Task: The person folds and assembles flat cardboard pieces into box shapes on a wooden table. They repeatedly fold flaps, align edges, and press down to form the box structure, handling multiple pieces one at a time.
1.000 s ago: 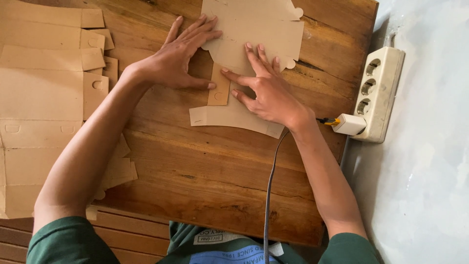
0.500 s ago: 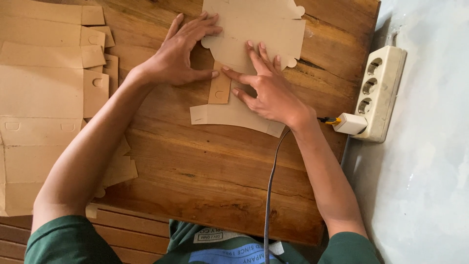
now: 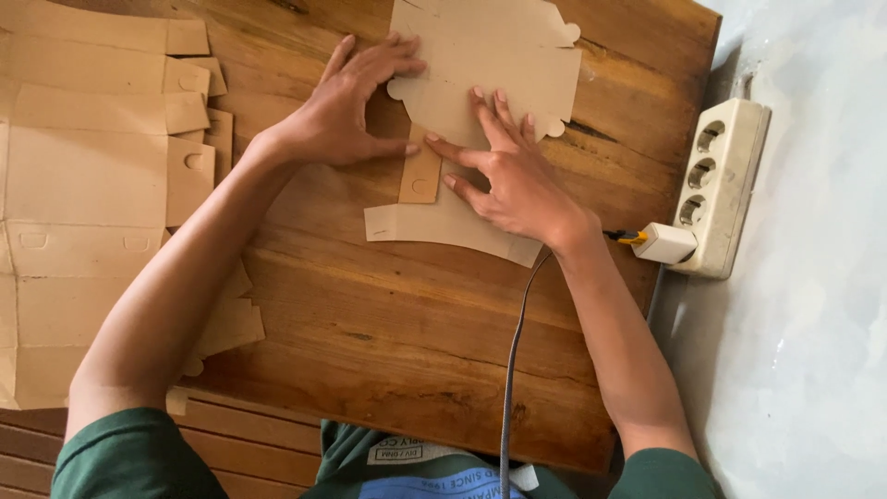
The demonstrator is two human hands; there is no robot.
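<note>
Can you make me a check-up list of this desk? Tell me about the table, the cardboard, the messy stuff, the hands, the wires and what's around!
Surface: wooden table, brown planks, dark crack near the far edge.
Job's things: flat brown cardboard cut-out with rounded tabs; a narrow flap with a round hole is folded over it.
Clutter: stack of flat cardboard blanks on the table's left side.
Hands: left hand spread flat, pressing the cut-out's edge; right hand flat on the cut-out, index finger pointing at the flap.
Cables: grey cable runs across the table to a white plug.
Surroundings: cream power strip on a grey floor.
</note>
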